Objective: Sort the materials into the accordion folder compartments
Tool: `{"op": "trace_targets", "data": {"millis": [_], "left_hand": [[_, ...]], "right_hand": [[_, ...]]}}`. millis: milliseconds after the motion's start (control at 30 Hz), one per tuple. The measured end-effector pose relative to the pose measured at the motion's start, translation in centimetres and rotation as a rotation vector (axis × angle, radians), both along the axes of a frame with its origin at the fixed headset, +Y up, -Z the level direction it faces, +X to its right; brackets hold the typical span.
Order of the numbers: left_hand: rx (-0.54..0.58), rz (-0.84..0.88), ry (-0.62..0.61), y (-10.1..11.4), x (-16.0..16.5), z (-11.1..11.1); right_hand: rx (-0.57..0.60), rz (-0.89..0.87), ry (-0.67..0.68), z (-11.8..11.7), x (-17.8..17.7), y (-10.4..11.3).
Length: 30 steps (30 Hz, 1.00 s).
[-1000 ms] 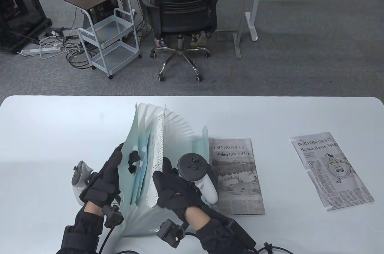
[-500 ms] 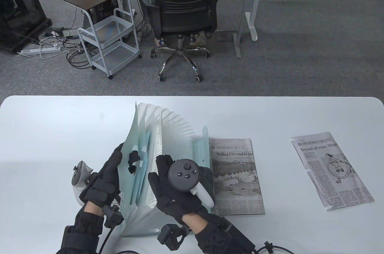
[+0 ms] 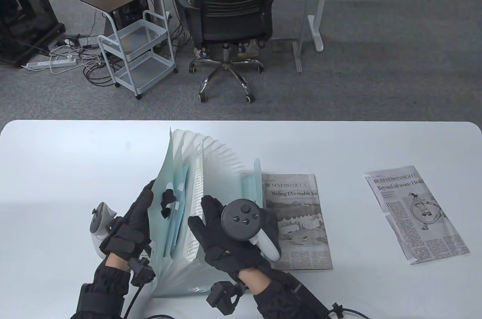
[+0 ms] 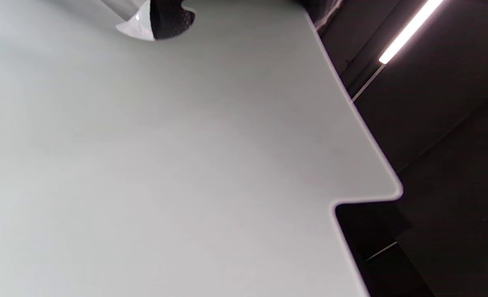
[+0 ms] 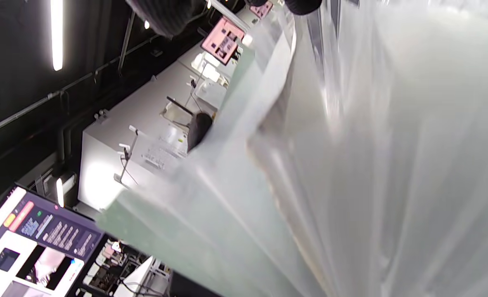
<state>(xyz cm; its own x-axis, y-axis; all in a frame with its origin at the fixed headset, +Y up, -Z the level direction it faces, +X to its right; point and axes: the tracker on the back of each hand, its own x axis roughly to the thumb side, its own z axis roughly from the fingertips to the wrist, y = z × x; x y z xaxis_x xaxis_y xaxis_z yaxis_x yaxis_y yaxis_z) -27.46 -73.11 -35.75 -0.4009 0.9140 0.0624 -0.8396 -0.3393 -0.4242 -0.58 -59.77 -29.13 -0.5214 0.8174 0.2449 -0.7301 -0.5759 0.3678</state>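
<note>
Right hand: my right hand point(image 3: 226, 238) sits at lower centre of the table view, fingers straight and flat against the printed sheet point(image 3: 196, 198) that stands in the folder; I see no pinch on it.
Left hand: my left hand point(image 3: 130, 221), lower left, grips the front cover of the accordion folder point(image 3: 211, 168), fingers curled over its edge, holding the pockets spread.
Folder: it stands fanned open at centre on the desk point(image 3: 56, 168).
Sheet: it looks nearly seated in a front pocket, top edge just showing.
Waiting papers: one folded newspaper point(image 3: 297, 221) lies just right of the folder, another newspaper clipping point(image 3: 416, 213) well apart at right.
Risk, buckling: I judge a flat push could crumple the thin sheet if its bottom edge catches a pleat.
Risk, wrong pocket: dividers are close, so it could slip next door.
Risk, collapse: if my left grip eases, the fan may close or tip.
</note>
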Motion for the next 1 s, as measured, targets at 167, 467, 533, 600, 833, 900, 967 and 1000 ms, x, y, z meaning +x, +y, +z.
{"op": "trace_targets", "data": {"millis": [167, 467, 533, 600, 833, 900, 967, 1000], "left_hand": [[0.000, 0.002, 0.001, 0.0, 0.0, 0.0], [-0.001, 0.002, 0.001, 0.0, -0.1, 0.0], [-0.001, 0.002, 0.001, 0.0, 0.0, 0.0], [-0.001, 0.003, 0.001, 0.1, 0.0, 0.1], [-0.001, 0.001, 0.001, 0.1, 0.0, 0.0], [0.000, 0.000, 0.001, 0.1, -0.1, 0.0], [0.000, -0.001, 0.001, 0.1, -0.1, 0.0], [0.000, -0.001, 0.000, 0.1, -0.1, 0.0]], "right_hand": [[0.052, -0.033, -0.126, -0.4, 4.6, 1.8], [0.034, 0.025, -0.529, -2.5, 14.8, 0.5], [-0.035, 0.072, -0.578, -3.3, 16.4, -1.2], [-0.110, 0.137, -0.615, -4.0, 17.6, -3.2], [-0.359, 0.401, -0.616, -5.5, 19.8, -9.9], [-0.452, 0.468, -0.605, -5.8, 20.2, -12.0], [-0.523, 0.495, -0.614, -5.9, 20.4, -13.2], [-0.548, 0.521, -0.626, -6.0, 20.5, -14.0]]}}
